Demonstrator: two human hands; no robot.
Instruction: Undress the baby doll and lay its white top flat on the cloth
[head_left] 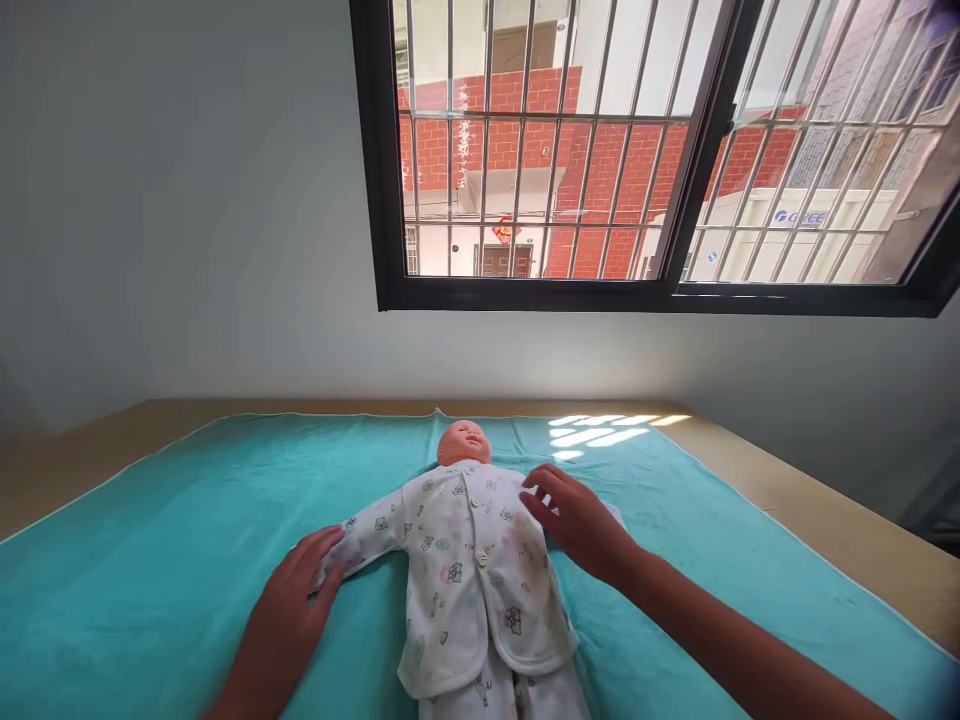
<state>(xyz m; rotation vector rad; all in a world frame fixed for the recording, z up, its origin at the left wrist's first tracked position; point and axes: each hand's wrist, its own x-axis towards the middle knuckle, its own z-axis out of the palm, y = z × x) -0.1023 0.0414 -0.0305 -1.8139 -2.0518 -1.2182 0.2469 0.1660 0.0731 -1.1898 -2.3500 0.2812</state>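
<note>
A baby doll (pixel 464 441) lies on its back, head toward the wall, dressed in a white printed jacket (pixel 450 560) and matching trousers (pixel 480 695). The jacket's front is buttoned at the chest, and its lower edges part slightly. At the end of the sleeve on the left, my left hand (pixel 281 610) has its fingers and thumb around the cuff. My right hand (pixel 581 520) hovers over the jacket's shoulder on the right, fingers curved and apart, with nothing visible in them. It partly hides the sleeve on that side.
Under the doll, a turquoise cloth (pixel 187 540) covers much of the wooden table (pixel 795 475). The table's far edge meets a grey wall (pixel 187 200). Above it is a black-framed window (pixel 525 293) with metal bars. Sunlight patches fall on the cloth at the far right.
</note>
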